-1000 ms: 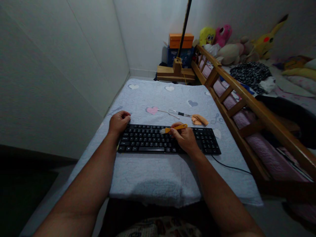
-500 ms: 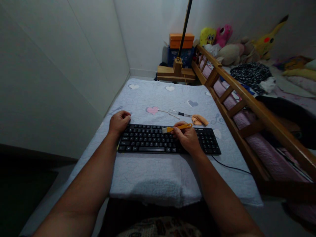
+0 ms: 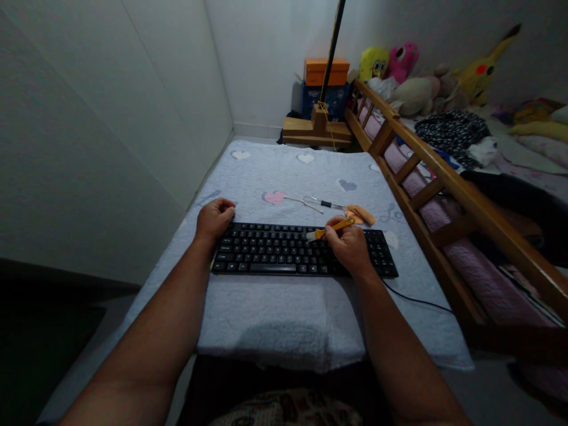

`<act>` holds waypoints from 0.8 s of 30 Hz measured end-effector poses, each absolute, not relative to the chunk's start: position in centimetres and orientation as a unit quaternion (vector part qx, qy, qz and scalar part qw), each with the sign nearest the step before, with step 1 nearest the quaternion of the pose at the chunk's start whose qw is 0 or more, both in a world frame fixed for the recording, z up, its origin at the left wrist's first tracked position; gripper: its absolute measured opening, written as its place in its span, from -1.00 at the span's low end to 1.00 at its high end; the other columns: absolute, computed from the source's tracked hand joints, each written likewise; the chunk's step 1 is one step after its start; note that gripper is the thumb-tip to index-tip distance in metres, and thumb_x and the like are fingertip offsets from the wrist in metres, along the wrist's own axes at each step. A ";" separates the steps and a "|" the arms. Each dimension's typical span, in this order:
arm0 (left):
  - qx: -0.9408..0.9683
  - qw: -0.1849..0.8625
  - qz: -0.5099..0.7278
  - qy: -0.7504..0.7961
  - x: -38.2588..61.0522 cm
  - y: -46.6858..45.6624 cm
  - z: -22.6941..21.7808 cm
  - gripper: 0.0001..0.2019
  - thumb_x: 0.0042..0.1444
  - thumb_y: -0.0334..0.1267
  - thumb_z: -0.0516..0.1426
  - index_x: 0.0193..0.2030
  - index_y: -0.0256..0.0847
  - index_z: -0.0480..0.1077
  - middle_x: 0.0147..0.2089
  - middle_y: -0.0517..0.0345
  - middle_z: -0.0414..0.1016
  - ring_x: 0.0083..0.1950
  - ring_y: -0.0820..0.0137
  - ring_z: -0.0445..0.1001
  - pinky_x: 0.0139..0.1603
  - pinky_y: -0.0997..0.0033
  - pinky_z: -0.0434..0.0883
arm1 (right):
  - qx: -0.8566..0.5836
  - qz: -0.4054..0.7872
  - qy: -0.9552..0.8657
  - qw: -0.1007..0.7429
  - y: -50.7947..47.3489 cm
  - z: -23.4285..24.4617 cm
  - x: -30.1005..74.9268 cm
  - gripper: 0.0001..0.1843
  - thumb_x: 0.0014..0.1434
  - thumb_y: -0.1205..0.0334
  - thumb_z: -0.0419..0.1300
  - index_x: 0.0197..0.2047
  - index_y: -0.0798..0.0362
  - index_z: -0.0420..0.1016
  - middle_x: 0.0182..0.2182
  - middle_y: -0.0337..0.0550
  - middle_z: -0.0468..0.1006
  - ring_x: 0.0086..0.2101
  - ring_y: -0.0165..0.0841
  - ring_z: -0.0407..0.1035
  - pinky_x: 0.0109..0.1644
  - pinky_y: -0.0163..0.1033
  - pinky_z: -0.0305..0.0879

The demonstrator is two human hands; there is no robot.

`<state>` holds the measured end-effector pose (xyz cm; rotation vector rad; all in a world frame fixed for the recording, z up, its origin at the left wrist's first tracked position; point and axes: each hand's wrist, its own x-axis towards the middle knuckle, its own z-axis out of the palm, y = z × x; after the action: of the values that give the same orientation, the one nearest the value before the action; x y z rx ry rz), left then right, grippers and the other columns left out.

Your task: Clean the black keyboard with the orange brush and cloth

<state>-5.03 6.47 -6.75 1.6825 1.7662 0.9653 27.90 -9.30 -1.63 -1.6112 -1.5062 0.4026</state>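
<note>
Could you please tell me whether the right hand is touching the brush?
Touching: the head view shows the right hand gripping the brush between thumb and fingers, with yellow handle showing on both sides of the grip.

Left forearm [image 3: 151, 319] bare, reaching forward from lower left, slanting inward. Left hand [image 3: 214, 220] back uppermost, fingers curled into loose fist, thumb side inward; fingertips partly hidden. Right forearm [image 3: 397, 331] bare, reaching forward from lower right, slanting inward. Right hand [image 3: 347, 241] closed in pinch grip, thumb against fingers, knuckles bent. Both hands level, well apart.
</note>
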 end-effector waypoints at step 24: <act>0.619 0.263 0.355 0.649 -5.0 6.4 -6.7 -0.77 -0.05 -0.13 0.18 -0.27 -0.13 0.56 -0.34 0.16 0.59 -0.27 0.27 0.50 -0.04 0.26 0.47 | -0.675 0.078 -0.568 0.465 -9.6 -1.6 32.6 -0.85 0.21 0.15 0.15 -0.32 -0.05 0.53 -0.06 0.03 0.72 0.02 -0.05 0.59 0.18 0.05 0.46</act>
<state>-4.99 6.38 -6.69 1.6733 1.7561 0.9594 32.60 -9.60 -1.60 -1.6568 -1.3957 0.1904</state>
